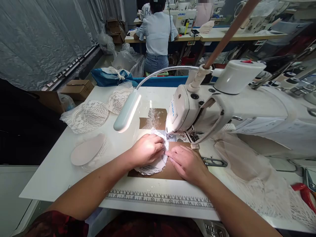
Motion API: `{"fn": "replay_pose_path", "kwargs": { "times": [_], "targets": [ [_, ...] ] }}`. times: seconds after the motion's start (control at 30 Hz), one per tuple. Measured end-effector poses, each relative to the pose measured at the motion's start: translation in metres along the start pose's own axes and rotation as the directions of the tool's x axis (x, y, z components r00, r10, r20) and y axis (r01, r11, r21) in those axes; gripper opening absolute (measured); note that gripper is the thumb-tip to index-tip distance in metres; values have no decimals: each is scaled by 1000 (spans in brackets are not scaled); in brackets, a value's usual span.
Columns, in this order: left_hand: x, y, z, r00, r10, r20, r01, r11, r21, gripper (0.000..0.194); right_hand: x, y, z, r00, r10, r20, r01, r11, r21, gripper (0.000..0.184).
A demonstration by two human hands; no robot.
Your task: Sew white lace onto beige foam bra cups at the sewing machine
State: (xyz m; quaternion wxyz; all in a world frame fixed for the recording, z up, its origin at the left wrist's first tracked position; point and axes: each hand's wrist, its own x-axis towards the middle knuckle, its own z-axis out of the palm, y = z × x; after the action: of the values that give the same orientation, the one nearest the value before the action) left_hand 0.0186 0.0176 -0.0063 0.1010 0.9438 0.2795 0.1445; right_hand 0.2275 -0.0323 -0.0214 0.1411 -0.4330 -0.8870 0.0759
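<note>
A white lace piece (154, 168) with a scalloped edge lies under the needle area of a white sewing machine (181, 110). My left hand (149, 149) rests on top of it, fingers curled and bunched against the fabric. From the other side, my right hand (186, 163) pinches at the lace's right edge, its fingers close together near the presser foot (171, 137). What lies under both sets of fingertips is hidden. Beneath the lace and my right hand is a brown plate (148, 175) on the table.
Lace cups (87, 115) and an oval pink pad (87, 151) lie at left. A lamp (127, 110) hangs over the table. Sheer lace fabric (254, 171), red-handled scissors (304, 194) and a ruler strip (160, 199) are nearby. Another person (156, 33) sits ahead.
</note>
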Motion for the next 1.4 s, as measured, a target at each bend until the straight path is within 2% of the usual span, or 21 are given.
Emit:
{"fn": "replay_pose_path", "kwargs": {
  "times": [0.2, 0.33, 0.47, 0.6, 0.8, 1.03, 1.23, 1.4],
  "targets": [
    [-1, -2, 0, 999, 25, 41, -27, 998, 50, 33, -3, 0, 0, 999, -30, -11, 31, 996, 81, 29],
    [-2, -3, 1, 997, 67, 46, -71, 993, 91, 30, -3, 4, 2, 997, 42, -59, -36, 994, 102, 33],
    [-2, -3, 2, 993, 89, 76, -99, 984, 149, 33, 1, 4, 2, 988, 143, -62, -144, 989, -15, 40],
    [-2, -3, 4, 994, 72, 78, -83, 986, 147, 34, 5, 0, 3, 989, 145, -15, -146, 977, -153, 41],
    [-1, -4, 7, 997, 54, 47, -59, 992, 112, 35, 6, -1, 5, 986, 155, -59, -164, 964, -209, 41],
    [-1, -6, 2, 995, 98, -7, -98, 995, -11, 26, 0, 0, 3, 996, 73, -50, -77, 993, -94, 36],
    [-1, -6, -2, 988, 137, 75, -139, 990, 20, 28, -2, -3, 3, 997, 4, -80, -5, 1000, -14, 30],
    [-1, -5, -2, 986, 134, 96, -139, 989, 45, 31, -1, -2, 3, 996, 32, -86, -32, 999, 6, 31]
  ]
}}
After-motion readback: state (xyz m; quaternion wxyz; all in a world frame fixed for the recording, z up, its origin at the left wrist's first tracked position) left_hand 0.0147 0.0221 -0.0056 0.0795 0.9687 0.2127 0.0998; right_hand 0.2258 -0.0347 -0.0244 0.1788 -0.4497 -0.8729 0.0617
